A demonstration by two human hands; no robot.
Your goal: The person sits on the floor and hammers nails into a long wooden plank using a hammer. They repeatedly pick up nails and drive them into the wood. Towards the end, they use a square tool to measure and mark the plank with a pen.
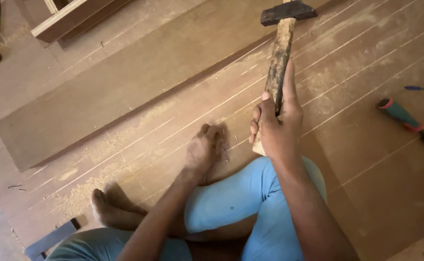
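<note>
My right hand (275,124) grips the worn wooden handle of a hammer (280,53), its dark metal head raised at the top of the view. My left hand (203,149) rests knuckles-down on the brown board (366,145), fingers curled over a small heap of thin nails (224,145). Whether it pinches a nail is hidden. Pale scored lines run across the board. I sit on it with legs in light blue trousers and a bare foot (106,209) at the lower left.
A long brown plank (125,82) lies diagonally above my hands. A screwdriver with a green and red handle (405,118) and a blue pen (422,89) lie at the right. A wooden frame (71,17) sits top left. Sawdust covers the floor at left.
</note>
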